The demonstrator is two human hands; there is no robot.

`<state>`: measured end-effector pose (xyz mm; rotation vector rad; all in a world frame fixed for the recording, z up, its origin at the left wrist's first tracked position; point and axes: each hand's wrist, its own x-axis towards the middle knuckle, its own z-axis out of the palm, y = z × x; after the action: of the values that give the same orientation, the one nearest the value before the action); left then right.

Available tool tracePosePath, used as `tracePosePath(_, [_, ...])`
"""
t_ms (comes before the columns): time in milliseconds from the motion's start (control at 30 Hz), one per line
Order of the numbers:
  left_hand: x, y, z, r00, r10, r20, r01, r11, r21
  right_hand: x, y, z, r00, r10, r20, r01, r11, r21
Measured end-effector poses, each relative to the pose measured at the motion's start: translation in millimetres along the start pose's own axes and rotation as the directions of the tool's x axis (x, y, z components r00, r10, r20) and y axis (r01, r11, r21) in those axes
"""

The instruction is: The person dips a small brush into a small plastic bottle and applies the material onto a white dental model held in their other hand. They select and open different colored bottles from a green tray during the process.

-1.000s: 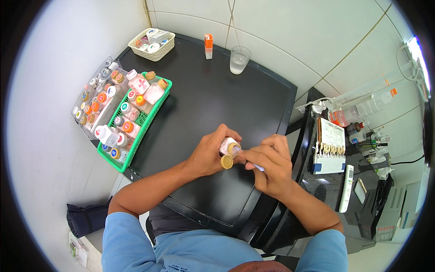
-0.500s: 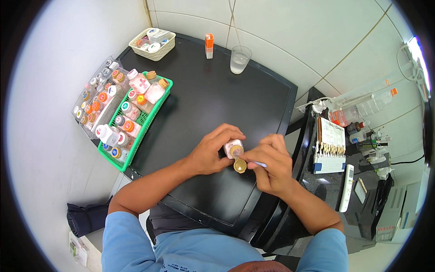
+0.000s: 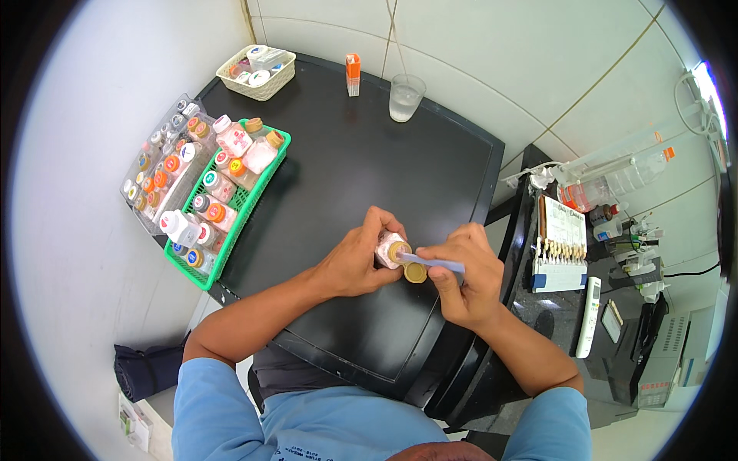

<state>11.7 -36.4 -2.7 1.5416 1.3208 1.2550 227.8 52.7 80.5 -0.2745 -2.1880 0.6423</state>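
My left hand [image 3: 352, 260] is closed around a small clear bottle [image 3: 387, 251] with pale pink contents, tilted over the black tabletop. Its gold flip-top cap [image 3: 415, 273] hangs open on the side toward my right hand. Between thumb and fingers, my right hand [image 3: 475, 283] grips a flat pale-lilac spatula [image 3: 440, 263]. The spatula's tip is at the bottle's gold-rimmed mouth; how far it reaches inside I cannot tell.
Left on the black table [image 3: 361, 169] stands a green basket [image 3: 265, 180] of similar bottles, beside a clear rack [image 3: 161, 165] of more bottles. Farther back are a cream basket [image 3: 265, 91], an orange-and-white box [image 3: 353, 74] and a clear cup [image 3: 405, 100]. A dark counter [image 3: 550, 330] borders the right.
The spatula has swung so that more of its length shows, lying nearly level. The bottle has turned slightly, and its open cap has shifted right and up.
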Motion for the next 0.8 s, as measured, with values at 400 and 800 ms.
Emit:
tracePosePath(400, [1.5,-2.8,-0.4,0.989,0.146,0.02,-0.148,0.983,0.11,-8.3,13.0,0.7,0.959,0.276,-0.057,-0.267,0.955,0.133])
tracePosePath(800, [0.8,-0.6,-1.1,0.999,0.043,0.015,-0.044,0.994,0.098,-10.0,13.3,0.9,0.929,0.364,-0.068,-0.34,0.911,0.234])
